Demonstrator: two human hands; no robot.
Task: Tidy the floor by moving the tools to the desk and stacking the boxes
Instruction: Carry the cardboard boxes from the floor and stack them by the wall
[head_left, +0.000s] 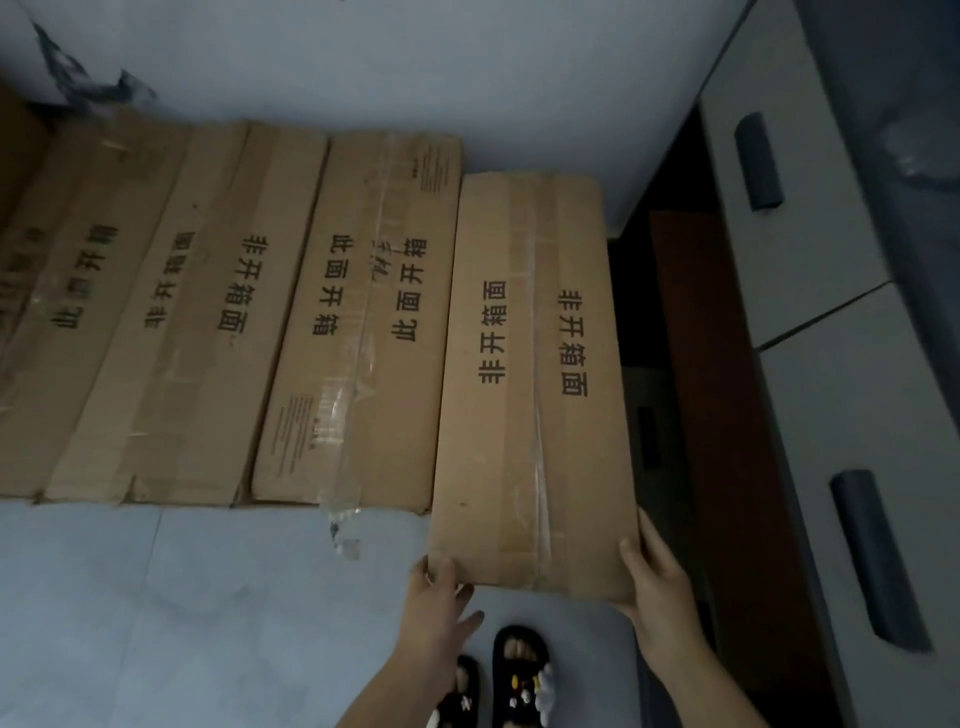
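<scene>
1. The box being held reads 非开箱面 twice in black; the neighbouring box reads 此面开箱.
2. Flat boxes lie side by side on the pale floor, far ends near the wall; a dark gap separates the held box from the drawer unit.
3. The left hand grips its near left corner, the right hand its near right corner, above black slippers.
</scene>
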